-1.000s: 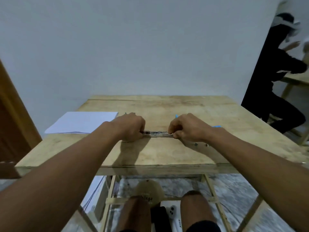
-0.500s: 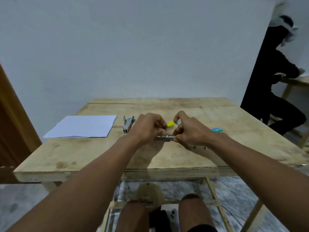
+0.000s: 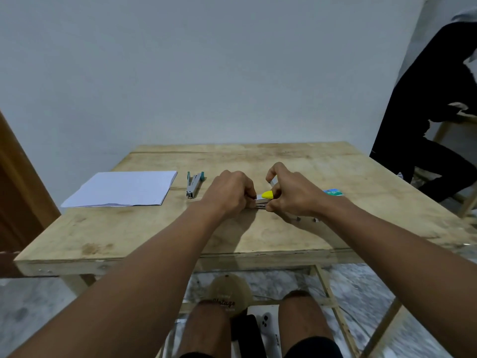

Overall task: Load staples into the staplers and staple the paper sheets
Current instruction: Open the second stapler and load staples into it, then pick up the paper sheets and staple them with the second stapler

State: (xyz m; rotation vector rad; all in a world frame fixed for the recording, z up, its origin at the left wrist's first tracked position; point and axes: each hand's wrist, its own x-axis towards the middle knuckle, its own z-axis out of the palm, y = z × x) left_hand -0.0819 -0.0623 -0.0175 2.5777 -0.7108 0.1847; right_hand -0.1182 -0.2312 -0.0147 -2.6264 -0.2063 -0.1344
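Here the yellow stapler (image 3: 265,197) is pinched at the middle of the table (image 3: 258,156) between the left hand (image 3: 232,192) and right hand (image 3: 291,196), both curled round it. Judging by this, the staples should be fed in straight, the base being steadied flat.

Stapler (image 3: 267,195): yellow tip, silver body. Second stapler (image 3: 194,184): teal, grey. Paper (image 3: 124,188): white. Bench (image 3: 129,228): light wood.

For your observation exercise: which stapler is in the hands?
The yellow-tipped stapler, held by left hand and right hand; the green stapler lies beside the paper.
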